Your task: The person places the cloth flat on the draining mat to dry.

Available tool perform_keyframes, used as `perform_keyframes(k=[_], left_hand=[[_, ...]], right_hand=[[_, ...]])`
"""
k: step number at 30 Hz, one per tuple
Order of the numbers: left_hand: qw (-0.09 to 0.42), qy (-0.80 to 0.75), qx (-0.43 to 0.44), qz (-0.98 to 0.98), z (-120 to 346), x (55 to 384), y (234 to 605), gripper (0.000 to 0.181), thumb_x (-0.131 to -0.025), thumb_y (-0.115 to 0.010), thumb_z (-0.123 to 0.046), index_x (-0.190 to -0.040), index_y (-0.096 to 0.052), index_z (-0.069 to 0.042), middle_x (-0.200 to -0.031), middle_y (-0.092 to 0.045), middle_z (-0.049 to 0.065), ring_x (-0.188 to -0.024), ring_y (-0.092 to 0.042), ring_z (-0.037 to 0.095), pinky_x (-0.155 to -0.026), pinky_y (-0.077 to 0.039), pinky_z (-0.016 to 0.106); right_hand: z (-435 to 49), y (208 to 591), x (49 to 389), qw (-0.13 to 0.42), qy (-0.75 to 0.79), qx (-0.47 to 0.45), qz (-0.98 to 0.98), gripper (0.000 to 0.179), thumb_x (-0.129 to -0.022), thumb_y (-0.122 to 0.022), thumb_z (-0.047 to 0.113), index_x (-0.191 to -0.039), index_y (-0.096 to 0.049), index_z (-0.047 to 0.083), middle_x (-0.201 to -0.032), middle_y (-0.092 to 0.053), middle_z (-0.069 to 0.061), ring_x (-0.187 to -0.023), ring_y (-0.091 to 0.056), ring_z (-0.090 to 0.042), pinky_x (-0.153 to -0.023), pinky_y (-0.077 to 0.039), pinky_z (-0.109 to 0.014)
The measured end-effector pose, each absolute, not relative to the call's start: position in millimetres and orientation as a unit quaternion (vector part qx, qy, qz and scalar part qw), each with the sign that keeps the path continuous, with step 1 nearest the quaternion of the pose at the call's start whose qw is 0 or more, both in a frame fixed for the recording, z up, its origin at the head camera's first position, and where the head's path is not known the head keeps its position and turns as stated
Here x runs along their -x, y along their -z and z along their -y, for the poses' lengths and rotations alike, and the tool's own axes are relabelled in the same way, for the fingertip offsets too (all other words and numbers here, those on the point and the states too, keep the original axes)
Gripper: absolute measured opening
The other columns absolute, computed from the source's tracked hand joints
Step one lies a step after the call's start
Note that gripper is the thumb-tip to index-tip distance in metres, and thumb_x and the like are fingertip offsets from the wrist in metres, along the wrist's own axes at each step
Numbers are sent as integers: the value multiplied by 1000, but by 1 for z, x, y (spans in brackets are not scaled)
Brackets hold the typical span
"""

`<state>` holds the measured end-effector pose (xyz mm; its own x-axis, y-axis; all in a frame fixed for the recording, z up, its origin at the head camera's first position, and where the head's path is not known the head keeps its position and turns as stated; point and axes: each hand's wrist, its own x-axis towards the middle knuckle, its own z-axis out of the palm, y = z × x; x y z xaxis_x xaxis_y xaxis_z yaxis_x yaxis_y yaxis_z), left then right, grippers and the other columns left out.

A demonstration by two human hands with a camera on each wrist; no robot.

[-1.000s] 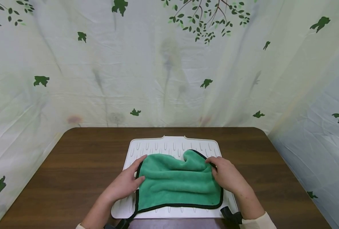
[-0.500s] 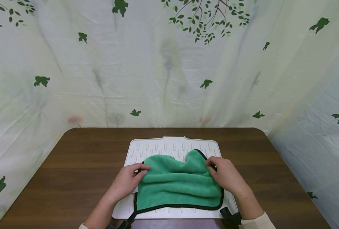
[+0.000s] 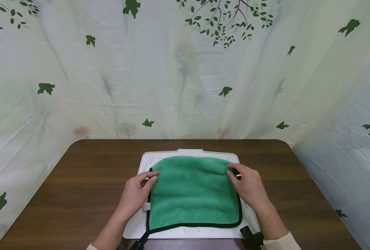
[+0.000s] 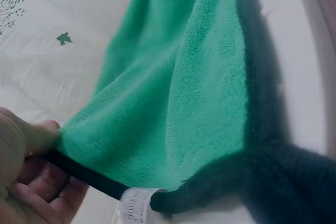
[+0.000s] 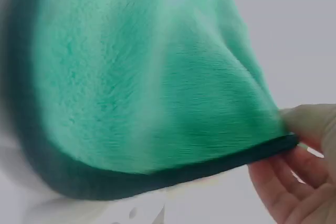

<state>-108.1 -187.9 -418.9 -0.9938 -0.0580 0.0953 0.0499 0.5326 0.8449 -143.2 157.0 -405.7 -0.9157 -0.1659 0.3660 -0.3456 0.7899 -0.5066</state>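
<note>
A green towel [image 3: 194, 194] with black edging spans the white ribbed tray [image 3: 131, 225], its near edge low and its far part raised off the tray. At the towel's left side my left hand [image 3: 136, 191] pinches the black edge between thumb and fingers; a white label [image 4: 137, 205] hangs from that edge closer to me. On the opposite side my right hand [image 3: 250, 184] pinches the right edge near the far corner, and the right wrist view shows the thumb on the green face with fingers beneath.
The tray lies on a brown wooden table [image 3: 78, 194], near its front edge. Behind and beside the table hangs a pale curtain [image 3: 160, 76] with green leaf prints. Black straps with camera mounts [image 3: 251, 236] sit at both wrists.
Bunched folds across the towel have been drawn out, and its far part has risen and spread toward the back. The left hand moved from lying along the edge to pinching it.
</note>
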Motion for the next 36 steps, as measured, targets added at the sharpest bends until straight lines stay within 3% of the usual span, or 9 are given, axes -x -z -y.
perform_keyframes(k=[6, 8, 10, 12, 16, 20, 24, 29, 36], left_hand=[[-1, 477, 25, 879, 188, 109, 419, 40, -100, -56, 0, -138, -65, -11, -136, -63, 17, -67, -52, 8, -58, -45, 21], [-16, 479, 49, 876, 188, 109, 420, 47, -101, -53, 2, -146, -56, -10, -147, -55, 19, -79, -61, 15, -66, -52, 25], [-10, 471, 67, 879, 188, 109, 421, 54, -102, -54, -1, -153, -47, -12, -159, -42, 20, -112, -65, 27, -87, -57, 34], [-2, 465, 76, 882, 189, 108, 421, 61, -103, -57, -8, -159, -37, -18, -168, -25, 21, -146, -42, 37, -104, -52, 45], [-1, 436, 65, 897, 191, 107, 420, 77, -101, -65, -23, -165, -22, -23, -172, -6, 22, -155, -21, 46, -115, -39, 61], [-22, 375, 45, 925, 196, 105, 418, 80, -99, -67, -27, -164, -23, -12, -163, -30, 27, -150, -33, 47, -115, -37, 65], [-58, 312, 27, 948, 201, 105, 417, 82, -93, -74, -31, -159, -33, -5, -123, -66, 20, -117, -63, 37, -99, -51, 57], [-95, 300, 27, 949, 202, 104, 417, 87, -85, -81, -29, -155, -38, -2, -86, -65, 2, -83, -60, 16, -76, -52, 40], [-108, 328, 59, 937, 199, 101, 417, 87, -80, -82, -16, -155, -40, -6, -90, -70, 1, -81, -62, 13, -77, -52, 36]], right_hand=[[-159, 408, 141, 51, -263, -154, 951, 26, -95, -64, -2, -117, -73, 8, -117, -74, -12, -102, -72, -26, -80, -60, -42], [-158, 409, 141, 50, -263, -159, 950, 30, -95, -62, -3, -121, -72, 6, -122, -73, -14, -109, -71, -31, -86, -60, -46], [-158, 409, 142, 82, -266, -161, 947, 34, -95, -63, -3, -127, -69, 5, -126, -71, -17, -115, -70, -34, -91, -59, -49], [-158, 409, 142, 107, -275, -157, 943, 42, -95, -66, 0, -137, -63, 4, -138, -64, -20, -121, -67, -39, -93, -59, -52], [-161, 407, 141, 77, -267, -134, 951, 62, -95, -71, 9, -152, -47, 7, -152, -50, -25, -133, -56, -45, -101, -53, -60], [-164, 406, 138, -31, -231, -106, 967, 64, -94, -73, 16, -151, -47, 8, -141, -57, -27, -125, -61, -44, -97, -54, -61], [-165, 408, 138, -104, -205, -99, 968, 57, -91, -76, 18, -142, -54, 5, -121, -67, -22, -108, -67, -37, -86, -56, -55], [-167, 413, 139, -138, -194, -104, 966, 55, -88, -77, 14, -138, -57, 5, -120, -71, -18, -104, -70, -31, -83, -57, -48], [-168, 411, 137, -159, -206, -108, 960, 59, -85, -70, 4, -141, -55, 9, -123, -71, -16, -94, -61, -24, -71, -47, -38]])
